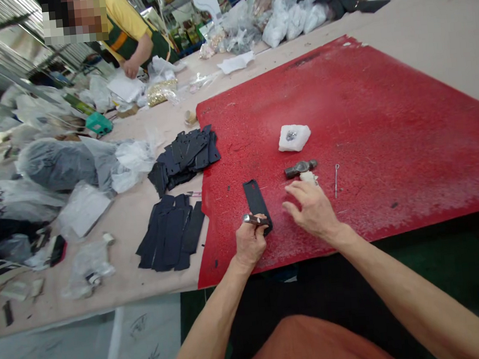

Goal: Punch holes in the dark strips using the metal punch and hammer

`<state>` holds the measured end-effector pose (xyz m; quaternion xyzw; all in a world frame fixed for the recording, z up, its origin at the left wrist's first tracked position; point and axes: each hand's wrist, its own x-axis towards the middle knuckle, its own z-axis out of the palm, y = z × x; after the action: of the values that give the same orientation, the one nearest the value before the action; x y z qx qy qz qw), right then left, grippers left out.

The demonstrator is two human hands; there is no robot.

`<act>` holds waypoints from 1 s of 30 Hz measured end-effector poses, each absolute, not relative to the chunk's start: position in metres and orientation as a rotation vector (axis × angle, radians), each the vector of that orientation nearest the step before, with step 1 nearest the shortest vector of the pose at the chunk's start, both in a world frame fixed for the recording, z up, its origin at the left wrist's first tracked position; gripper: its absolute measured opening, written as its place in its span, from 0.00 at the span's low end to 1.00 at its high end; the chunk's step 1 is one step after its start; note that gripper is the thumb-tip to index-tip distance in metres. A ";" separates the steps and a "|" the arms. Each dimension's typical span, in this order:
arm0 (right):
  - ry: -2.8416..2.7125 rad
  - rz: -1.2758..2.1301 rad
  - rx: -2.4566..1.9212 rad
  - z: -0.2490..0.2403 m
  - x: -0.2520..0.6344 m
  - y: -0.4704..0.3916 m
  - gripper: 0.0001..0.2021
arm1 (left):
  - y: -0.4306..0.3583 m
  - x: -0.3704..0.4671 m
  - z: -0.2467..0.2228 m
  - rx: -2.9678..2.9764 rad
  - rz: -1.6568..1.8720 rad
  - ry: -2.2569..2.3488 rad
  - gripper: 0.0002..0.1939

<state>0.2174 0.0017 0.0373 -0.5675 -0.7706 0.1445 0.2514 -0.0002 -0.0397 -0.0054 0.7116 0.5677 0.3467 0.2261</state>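
My left hand is closed around a short metal punch-like tool at the near end of a black strip. That strip lies flat on the red mat. To the right, my right hand has its fingers apart and appears to hold nothing. Just beyond its fingers lies a hammer, its pale handle partly hidden by the hand. A white block-like packet with small shiny pieces on it sits farther back. Right of the hammer is a thin metal pin with a looped end.
Two piles of black pieces, one jumbled and one of strips, lie along the mat's left side. Plastic bags crowd the table's left. Across the table, a person in a yellow top handles papers.
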 end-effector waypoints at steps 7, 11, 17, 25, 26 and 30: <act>-1.886 0.429 -2.163 0.030 0.254 0.025 0.22 | -0.040 0.003 -0.001 1.919 0.908 1.558 0.10; -1.291 1.076 -2.026 0.025 0.253 0.043 0.20 | -0.041 0.003 0.004 1.929 0.862 1.595 0.08; -0.993 1.558 -1.702 0.046 0.241 0.039 0.09 | -0.041 0.004 0.015 1.971 0.850 1.590 0.05; -0.992 1.507 -1.509 0.098 0.225 -0.007 0.21 | -0.041 0.003 0.013 2.001 0.818 1.627 0.04; -1.089 1.444 -1.470 0.115 0.223 -0.015 0.25 | -0.041 0.003 0.012 2.003 0.817 1.633 0.04; -1.640 0.875 -1.398 0.183 0.214 -0.046 0.33 | -0.041 0.003 0.011 2.024 0.815 1.637 0.04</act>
<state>0.2140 -0.0462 0.1835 -0.5518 -0.6474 0.3452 0.3966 0.0035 -0.0407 0.0108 0.7262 0.5872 0.2924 0.2057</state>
